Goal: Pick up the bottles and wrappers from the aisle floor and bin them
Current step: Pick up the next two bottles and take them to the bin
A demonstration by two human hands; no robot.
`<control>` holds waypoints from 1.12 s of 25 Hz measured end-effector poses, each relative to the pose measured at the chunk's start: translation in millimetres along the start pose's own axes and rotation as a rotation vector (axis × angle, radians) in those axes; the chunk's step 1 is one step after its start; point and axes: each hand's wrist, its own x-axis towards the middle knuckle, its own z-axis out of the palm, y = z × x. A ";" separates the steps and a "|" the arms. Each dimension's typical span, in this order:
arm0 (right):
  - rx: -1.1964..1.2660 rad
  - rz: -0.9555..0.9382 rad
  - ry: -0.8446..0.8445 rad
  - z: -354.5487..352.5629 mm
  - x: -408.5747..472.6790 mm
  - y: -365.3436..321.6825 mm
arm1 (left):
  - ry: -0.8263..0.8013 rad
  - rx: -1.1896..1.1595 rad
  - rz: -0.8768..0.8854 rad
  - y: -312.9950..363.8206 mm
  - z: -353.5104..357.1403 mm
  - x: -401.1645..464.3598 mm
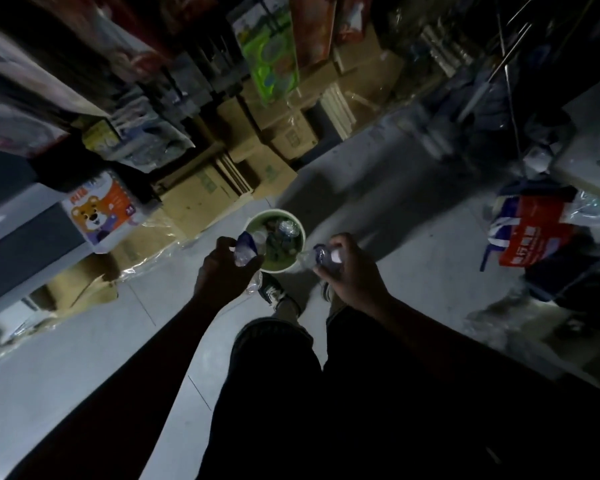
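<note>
At frame centre, the left hand point(222, 271) grips a crumpled clear plastic bottle with a blue label point(248, 249) over the round green bin point(300, 233). The right hand point(347, 268) clasps a second crushed clear bottle point(321, 256); label writing is too blurred to read.

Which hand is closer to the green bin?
Left. The left hand holds a bottle overlapping the green bin rim. The right hand grips another bottle just beside the rim.

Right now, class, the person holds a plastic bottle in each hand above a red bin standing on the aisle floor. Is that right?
Not quite: the bin is green, not red. The head view shows the left hand and the right hand each holding a plastic bottle above it.
</note>
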 end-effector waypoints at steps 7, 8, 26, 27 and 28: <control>-0.070 0.136 -0.077 138.7 113.2 88.6 | 0.036 0.111 0.025 -65.0 94.1 113.8; -0.081 0.155 -0.090 159.5 128.7 101.1 | 0.039 0.121 0.035 -77.0 110.7 133.9; -0.404 0.251 -0.502 150.5 57.9 76.0 | -0.354 0.210 -0.001 -120.7 87.4 81.1; -0.413 0.223 -0.499 138.2 48.5 59.2 | -0.362 0.218 0.015 -112.9 71.9 62.9; -0.422 0.195 -0.496 126.6 40.0 42.1 | -0.361 0.220 0.033 -106.2 57.8 45.9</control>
